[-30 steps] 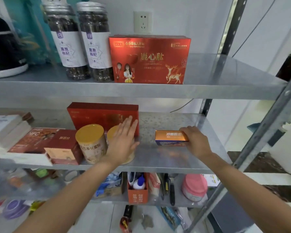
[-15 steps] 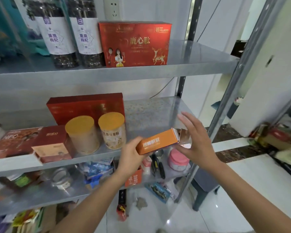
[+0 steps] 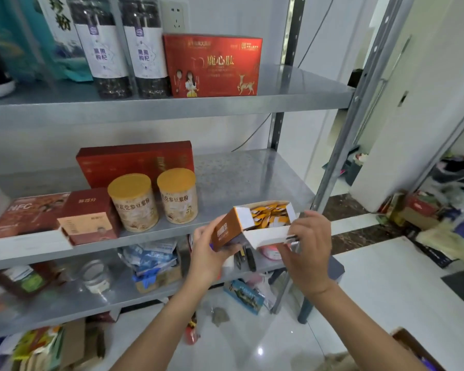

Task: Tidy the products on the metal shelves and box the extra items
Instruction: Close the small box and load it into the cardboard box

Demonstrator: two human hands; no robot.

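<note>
While the small orange box (image 3: 227, 231) hangs in the air just in front of the middle shelf (image 3: 252, 178), the left hand (image 3: 206, 258) grips its closed end, fingers curled round the underside. The right hand (image 3: 311, 250) pinches the white flap (image 3: 265, 234), which is folded outward at the other end. Orange and yellow sachets (image 3: 271, 214) show inside the open top. On the shelf, two gold-lidded cans (image 3: 133, 202) stand side by side to the left of the box, with a dark red carton (image 3: 134, 159) behind them.
</note>
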